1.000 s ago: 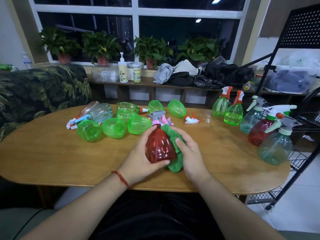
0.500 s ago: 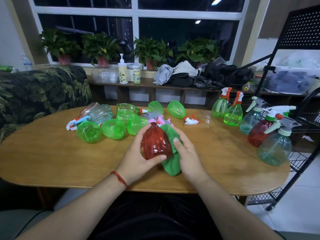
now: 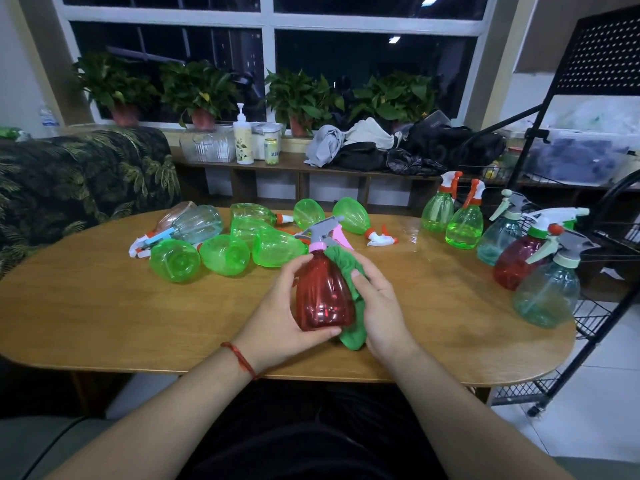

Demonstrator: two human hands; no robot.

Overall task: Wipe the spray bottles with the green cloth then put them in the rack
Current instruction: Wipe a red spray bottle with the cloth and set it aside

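Both hands hold a red spray bottle over the worktop.

The left hand (image 3: 280,317) curls around the red spray bottle (image 3: 323,292), thumb under its base, nozzle pointing away. The right hand (image 3: 381,313) pinches the green cloth (image 3: 349,306) against the bottle's right side, fingers bent. Green bottles (image 3: 225,254) lie beyond the left hand; the rack (image 3: 588,306) stands right of the right hand.

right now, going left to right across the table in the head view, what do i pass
lying clear bottle → held red spray bottle → two upright green spray bottles → upright red spray bottle → black rack
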